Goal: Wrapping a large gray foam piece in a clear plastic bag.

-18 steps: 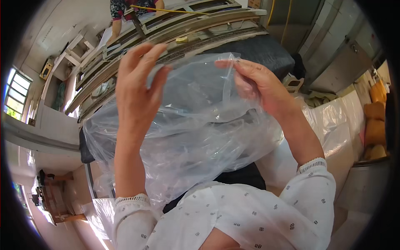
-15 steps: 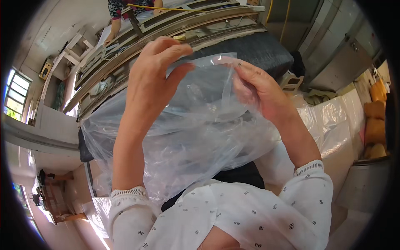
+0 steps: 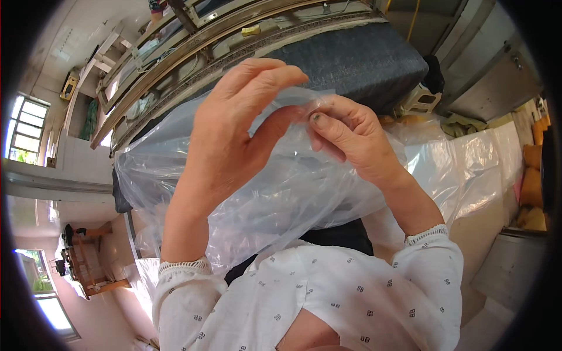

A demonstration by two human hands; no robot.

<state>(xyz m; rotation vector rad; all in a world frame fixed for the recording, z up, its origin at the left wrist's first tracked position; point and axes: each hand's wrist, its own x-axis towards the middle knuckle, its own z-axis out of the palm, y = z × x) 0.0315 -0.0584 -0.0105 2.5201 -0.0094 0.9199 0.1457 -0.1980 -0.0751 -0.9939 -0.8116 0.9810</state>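
Note:
A large sheet of clear plastic film [image 3: 275,199] spreads in loose folds across the padded bench and my lap. With thumb and fingertips pressed together, my right hand [image 3: 357,137] pinches the film's upper edge. My left hand [image 3: 237,114] arches above the film, its thumb well apart from the fingers. That thumb's tip meets the film edge close to the right fingertips. Nothing shows gripped in the left hand.
Beyond the film runs a bench covered in dark cloth [image 3: 363,61], with a long metal-railed frame [image 3: 175,50] behind it. A yellow block [image 3: 250,30] lies on the frame. More clear film [image 3: 456,169] drapes at the right, near a beige stool [image 3: 420,99].
My hands have come closer together, the right moving left along the film edge. The view has shifted, and most of the other person at the far side has left the picture.

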